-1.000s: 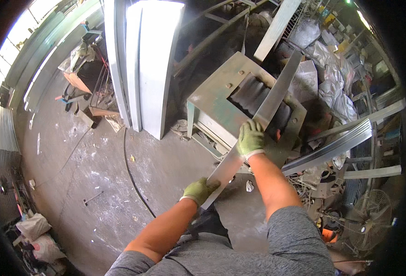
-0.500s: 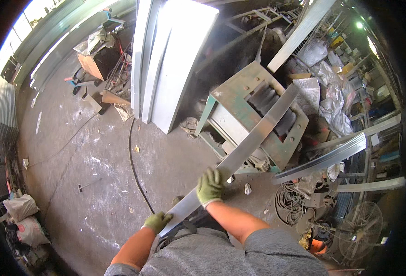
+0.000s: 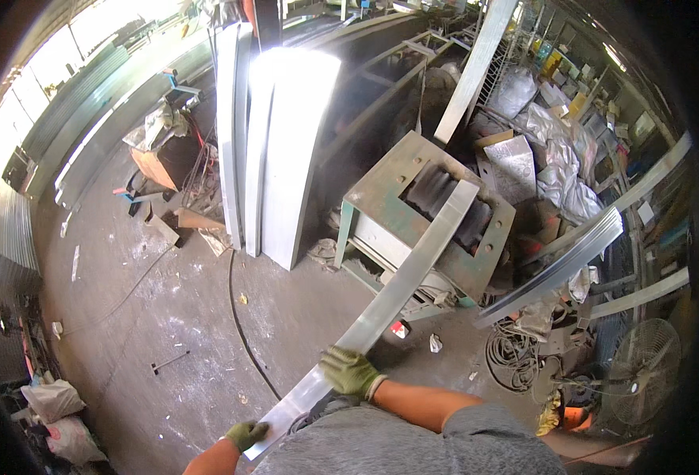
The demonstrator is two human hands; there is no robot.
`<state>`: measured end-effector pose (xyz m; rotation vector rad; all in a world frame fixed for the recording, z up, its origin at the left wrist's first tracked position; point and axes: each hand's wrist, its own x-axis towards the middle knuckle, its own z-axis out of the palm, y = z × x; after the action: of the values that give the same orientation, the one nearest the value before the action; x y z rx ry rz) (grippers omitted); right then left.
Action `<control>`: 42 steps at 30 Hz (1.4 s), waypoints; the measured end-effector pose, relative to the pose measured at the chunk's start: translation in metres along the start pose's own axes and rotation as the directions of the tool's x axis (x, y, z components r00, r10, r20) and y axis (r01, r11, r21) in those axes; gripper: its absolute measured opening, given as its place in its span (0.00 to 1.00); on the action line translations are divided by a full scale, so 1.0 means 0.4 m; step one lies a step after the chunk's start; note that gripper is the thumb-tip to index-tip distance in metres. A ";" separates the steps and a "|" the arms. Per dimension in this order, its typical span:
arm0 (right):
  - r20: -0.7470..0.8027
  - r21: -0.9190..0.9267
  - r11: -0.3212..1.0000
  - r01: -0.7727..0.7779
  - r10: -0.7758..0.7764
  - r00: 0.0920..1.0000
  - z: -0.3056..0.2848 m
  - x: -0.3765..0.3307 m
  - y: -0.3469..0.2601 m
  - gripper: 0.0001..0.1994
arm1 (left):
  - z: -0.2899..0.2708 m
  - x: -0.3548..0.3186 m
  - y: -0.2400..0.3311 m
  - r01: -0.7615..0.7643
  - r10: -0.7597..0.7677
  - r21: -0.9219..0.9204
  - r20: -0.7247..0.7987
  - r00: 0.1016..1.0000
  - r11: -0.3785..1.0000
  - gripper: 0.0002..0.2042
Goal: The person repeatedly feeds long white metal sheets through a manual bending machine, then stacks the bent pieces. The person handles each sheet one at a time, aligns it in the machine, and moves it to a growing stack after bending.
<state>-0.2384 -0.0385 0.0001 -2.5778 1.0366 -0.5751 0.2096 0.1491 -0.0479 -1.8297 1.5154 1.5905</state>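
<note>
A long, flat metal strip [image 3: 401, 293] runs diagonally from beside my body up over the worn grey-green machine [image 3: 381, 178]. Its far end lies above the machine's dark rollers [image 3: 470, 226] and covers part of them. My left hand [image 3: 246, 435], in a green glove, grips the strip's near end, thumb on top. Farther along, my gloved right hand [image 3: 351, 373] lies across the strip with its fingers bent over the edge. The undersides of both grips are hidden.
Tall metal panels [image 3: 286, 174] stand left of the machine. A dark cable [image 3: 238, 317] crosses the floor. On the right are a stack of bent metal strips [image 3: 559, 265], coiled cable [image 3: 512, 356] and a fan [image 3: 642, 372].
Both hands and the strip have shifted down and left, toward me. The strip's far end has drawn back over the machine. My view has also shifted a little.
</note>
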 end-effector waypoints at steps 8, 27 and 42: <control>-0.117 -0.261 0.921 -0.290 0.268 0.956 -0.378 0.179 0.465 0.29 | -0.170 0.247 0.569 -0.243 0.313 -0.424 0.103 0.944 0.872 0.40; -0.051 -0.264 0.932 -0.250 0.245 0.968 -0.168 0.156 0.246 0.26 | -0.007 0.052 0.437 -0.241 0.242 -0.129 -0.012 0.970 0.962 0.30; 0.451 0.132 0.990 -0.055 -0.011 0.893 0.115 0.175 -0.226 0.34 | 0.091 -0.133 -0.252 -0.186 0.181 -0.124 -0.051 0.982 0.975 0.33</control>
<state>-0.1178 -0.0197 0.0152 -2.4010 0.8281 -0.0278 0.2806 0.2452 -0.0560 -1.8436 1.6783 1.7835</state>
